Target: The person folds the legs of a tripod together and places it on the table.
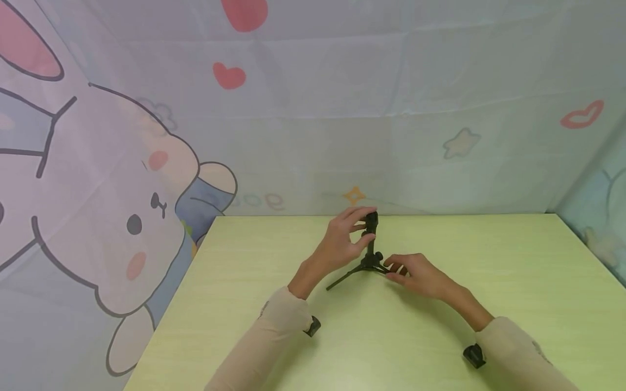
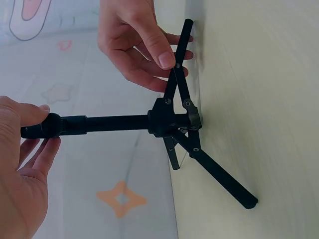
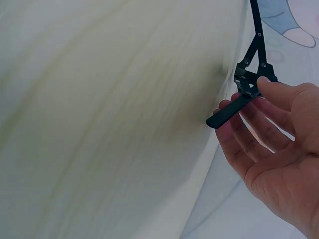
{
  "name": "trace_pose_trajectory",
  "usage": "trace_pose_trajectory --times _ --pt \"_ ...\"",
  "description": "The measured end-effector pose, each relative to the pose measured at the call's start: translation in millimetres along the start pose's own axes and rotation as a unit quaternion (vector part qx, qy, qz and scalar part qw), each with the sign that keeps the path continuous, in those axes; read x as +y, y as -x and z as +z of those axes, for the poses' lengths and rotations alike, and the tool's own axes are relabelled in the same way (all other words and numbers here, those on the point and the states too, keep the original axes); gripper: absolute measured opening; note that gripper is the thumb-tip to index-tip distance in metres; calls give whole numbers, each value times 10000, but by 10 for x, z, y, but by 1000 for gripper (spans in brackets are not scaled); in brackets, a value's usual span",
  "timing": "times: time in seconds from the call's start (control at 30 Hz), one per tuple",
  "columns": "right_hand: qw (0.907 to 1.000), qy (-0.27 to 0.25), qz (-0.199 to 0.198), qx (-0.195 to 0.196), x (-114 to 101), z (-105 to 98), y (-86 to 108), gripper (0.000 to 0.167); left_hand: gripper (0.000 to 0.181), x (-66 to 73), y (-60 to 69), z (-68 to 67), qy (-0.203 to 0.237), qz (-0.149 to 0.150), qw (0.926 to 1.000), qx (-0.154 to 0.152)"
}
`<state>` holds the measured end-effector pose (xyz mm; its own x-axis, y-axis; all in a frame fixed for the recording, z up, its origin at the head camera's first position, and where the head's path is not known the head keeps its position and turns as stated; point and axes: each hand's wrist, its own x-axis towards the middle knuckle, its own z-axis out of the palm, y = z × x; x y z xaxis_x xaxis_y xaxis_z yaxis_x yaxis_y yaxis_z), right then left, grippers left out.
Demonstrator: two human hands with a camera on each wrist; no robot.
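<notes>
A small black tripod [image 1: 370,260] stands upright on the table, its legs spread. My left hand [image 1: 338,241] grips the head at the tripod's top between thumb and fingers. Down at the right, my right hand [image 1: 421,276] pinches one leg. The left wrist view shows the centre column [image 2: 117,123] and hinged legs, with the right thumb on a leg brace and the fingers behind it. From the right wrist view, the held leg [image 3: 229,112] passes between the thumb and fingers of the right hand [image 3: 279,154], its tip sticking out.
The tripod is on a pale yellow-green table [image 1: 235,260]. Behind the table's far edge hangs a printed cloth [image 1: 313,146], with a rabbit figure [image 1: 132,184] on the left side. A black device [image 1: 312,326] sits at the left wrist, another black device [image 1: 474,355] at the right.
</notes>
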<state>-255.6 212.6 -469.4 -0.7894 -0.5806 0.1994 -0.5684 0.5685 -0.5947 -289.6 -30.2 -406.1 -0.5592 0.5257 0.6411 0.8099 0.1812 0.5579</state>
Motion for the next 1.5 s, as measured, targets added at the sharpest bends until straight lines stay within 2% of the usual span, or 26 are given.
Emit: trace_pose_trajectory --times 0.23,0.67,1.5 --pt "9993 333 57 183 16 43 -61 10 55 2 -7 9 -2 -100 9999 -64" --pt "9919 897 704 566 -124 135 -139 6 54 15 -20 -1 90 -257 9996 -54" --pt "9860 1114 857 896 -147 179 -140 8 53 29 -52 19 186 -423 9989 -42"
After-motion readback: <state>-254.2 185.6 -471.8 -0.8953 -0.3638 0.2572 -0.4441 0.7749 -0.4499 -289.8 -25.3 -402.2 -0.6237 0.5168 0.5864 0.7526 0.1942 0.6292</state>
